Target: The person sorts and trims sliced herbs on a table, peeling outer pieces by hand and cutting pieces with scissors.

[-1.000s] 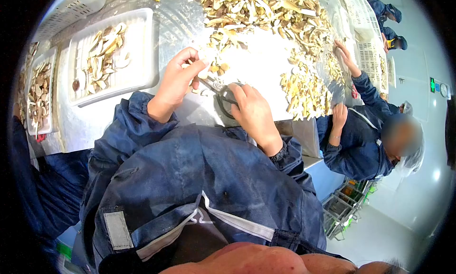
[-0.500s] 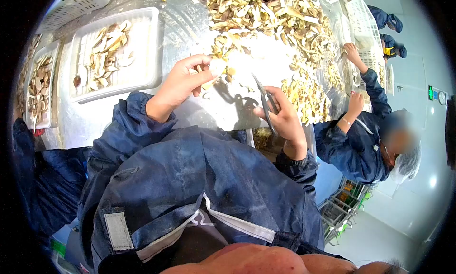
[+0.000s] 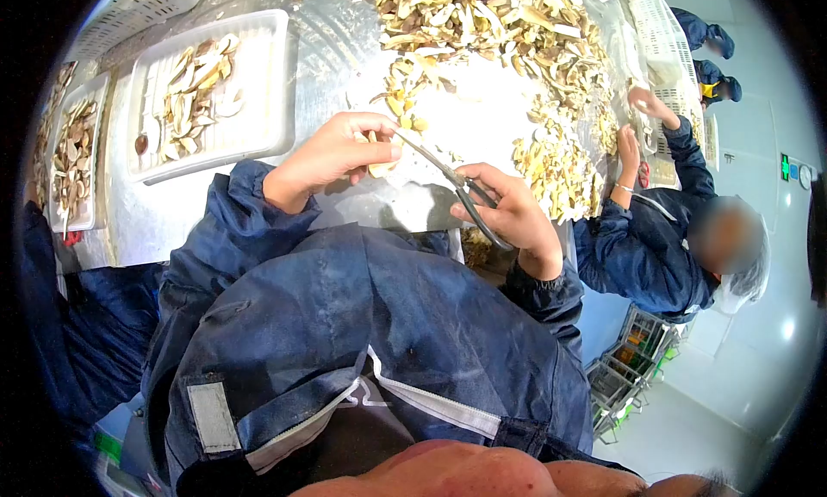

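My left hand (image 3: 340, 155) pinches a pale mushroom slice (image 3: 381, 165) between thumb and fingers above the near part of the table. In my right hand (image 3: 508, 206) is a pair of scissors (image 3: 455, 175), its handles around my fingers. The scissor blades point up and left, with their tips close to the fingers of my left hand. Beyond both hands lies a big heap of sliced mushrooms (image 3: 482, 23). A smaller pile of paler pieces (image 3: 558, 180) is beside my right hand.
A white tray (image 3: 280, 83) with several mushroom slices stands at left, with another filled tray (image 3: 93, 195) farther left. A co-worker (image 3: 646, 239) works at the right. White baskets (image 3: 659, 32) line the far right edge.
My right hand has turned the scissors leftward, bringing their tips to my left hand. My left hand has lowered slightly. The co-worker's hands at the right have shifted.
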`<state>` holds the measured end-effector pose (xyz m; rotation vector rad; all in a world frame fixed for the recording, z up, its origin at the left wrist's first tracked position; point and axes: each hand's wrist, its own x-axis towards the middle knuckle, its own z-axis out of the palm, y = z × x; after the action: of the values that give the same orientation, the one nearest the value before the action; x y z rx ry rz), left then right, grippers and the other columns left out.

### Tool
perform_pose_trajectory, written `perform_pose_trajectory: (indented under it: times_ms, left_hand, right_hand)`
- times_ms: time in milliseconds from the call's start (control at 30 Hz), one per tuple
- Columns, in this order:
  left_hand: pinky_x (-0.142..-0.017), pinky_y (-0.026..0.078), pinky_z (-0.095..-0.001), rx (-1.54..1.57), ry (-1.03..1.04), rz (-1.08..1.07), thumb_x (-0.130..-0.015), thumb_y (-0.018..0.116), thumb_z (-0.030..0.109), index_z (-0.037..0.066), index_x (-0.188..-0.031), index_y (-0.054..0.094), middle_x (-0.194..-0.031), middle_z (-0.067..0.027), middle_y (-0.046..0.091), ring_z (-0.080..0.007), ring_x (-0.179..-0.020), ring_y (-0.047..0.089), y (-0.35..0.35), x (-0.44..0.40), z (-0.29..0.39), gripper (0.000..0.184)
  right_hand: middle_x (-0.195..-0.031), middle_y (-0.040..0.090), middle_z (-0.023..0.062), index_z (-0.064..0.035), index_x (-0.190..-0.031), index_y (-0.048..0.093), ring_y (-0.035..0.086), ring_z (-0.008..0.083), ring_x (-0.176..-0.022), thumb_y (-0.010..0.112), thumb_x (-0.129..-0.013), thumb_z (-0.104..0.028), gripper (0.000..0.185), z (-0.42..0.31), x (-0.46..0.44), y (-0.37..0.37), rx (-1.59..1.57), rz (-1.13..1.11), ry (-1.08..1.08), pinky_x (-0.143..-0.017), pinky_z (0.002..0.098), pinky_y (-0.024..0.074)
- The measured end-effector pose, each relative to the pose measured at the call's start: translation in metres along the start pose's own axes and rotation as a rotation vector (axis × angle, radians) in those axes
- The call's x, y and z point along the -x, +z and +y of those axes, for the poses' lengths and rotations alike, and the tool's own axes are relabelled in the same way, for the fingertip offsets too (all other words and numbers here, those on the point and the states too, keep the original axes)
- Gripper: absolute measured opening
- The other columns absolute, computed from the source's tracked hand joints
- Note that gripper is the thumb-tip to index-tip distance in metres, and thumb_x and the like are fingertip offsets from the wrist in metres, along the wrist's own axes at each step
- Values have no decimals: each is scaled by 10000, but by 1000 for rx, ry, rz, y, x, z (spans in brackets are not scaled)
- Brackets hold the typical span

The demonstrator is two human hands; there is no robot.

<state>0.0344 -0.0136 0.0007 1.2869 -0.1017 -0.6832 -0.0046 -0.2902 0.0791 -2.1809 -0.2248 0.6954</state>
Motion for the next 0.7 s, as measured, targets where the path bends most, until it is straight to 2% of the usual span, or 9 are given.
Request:
perform_pose_trajectory:
  times_ms: [100, 300, 400, 500, 600, 700]
  left_hand:
    - [-422, 354, -187, -4, -29, -51, -894, 731, 218, 34, -957, 641, -699, 5, 591, -37, -469, 480, -4, -3, -4, 214]
    - [-414, 341, -183, 53, -62, -81, -902, 714, 204, 56, -868, 604, -660, 8, 581, -31, -461, 476, -2, -2, -4, 188]
    - [-413, 340, -184, 78, -92, -104, -904, 706, 197, 54, -867, 606, -654, 9, 576, -31, -456, 473, -4, -4, -7, 179]
    - [-414, 338, -181, 161, -117, -132, -906, 697, 192, 51, -871, 612, -667, 3, 582, -34, -457, 476, -7, -6, -11, 169]
    - [-413, 341, -177, 235, -126, -123, -912, 676, 180, 40, -908, 623, -713, -24, 620, -41, -485, 507, -5, -6, -7, 149]
    - [-410, 352, -175, 372, -106, -152, -916, 658, 162, 35, -946, 630, -766, -60, 662, -49, -517, 538, -1, -2, 3, 133]
  right_hand:
    - [-707, 555, -57, -36, -1169, 648, 483, 40, -658, 829, -808, -134, 416, 0, 2, 3, -47, 29, -16, -588, 219, 390]
    - [-707, 582, -62, -19, -1165, 662, 487, 32, -640, 830, -809, -126, 408, 8, 3, 2, -71, 30, -18, -559, 207, 383]
    - [-721, 592, -58, -15, -1157, 667, 490, 32, -646, 827, -814, -129, 395, 15, 0, 2, 56, 61, -153, -558, 206, 386]
    - [-730, 606, -37, -7, -1136, 678, 509, 34, -670, 815, -822, -117, 359, 17, -1, 4, -57, 55, -112, -584, 203, 416]
    - [-749, 665, 20, -19, -1119, 693, 583, 69, -685, 814, -818, -170, 358, 20, -4, 3, -24, 91, 94, -619, 232, 471]
    - [-794, 707, 96, -57, -1130, 701, 670, 144, -720, 821, -794, -249, 405, 26, -17, 7, 234, 180, -48, -662, 284, 517]
